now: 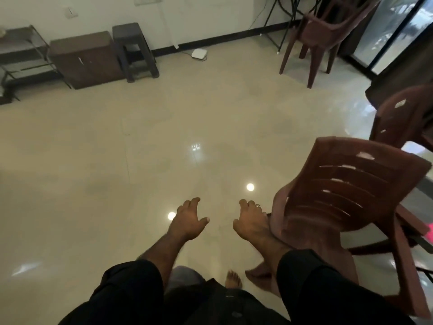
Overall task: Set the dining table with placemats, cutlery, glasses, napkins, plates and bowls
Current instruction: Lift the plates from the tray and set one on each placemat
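No placemat, cutlery, glass, napkin, plate or bowl is in view. My left hand (pixel 189 219) hangs over the shiny floor with loosely curled fingers and holds nothing. My right hand (pixel 249 220), with a ring on one finger, is just left of a brown plastic chair (pixel 346 198). Its fingers are relaxed and empty; whether it touches the chair's armrest I cannot tell. Both forearms come out of black sleeves at the bottom.
A second brown chair (pixel 403 118) stands behind the first at the right edge, with stacked chairs (pixel 325 31) at the back right. Along the far wall are a brown cabinet (pixel 86 58), a dark stool (pixel 134 51) and a metal rack (pixel 21 57). A white device (pixel 199 53) lies on the floor.
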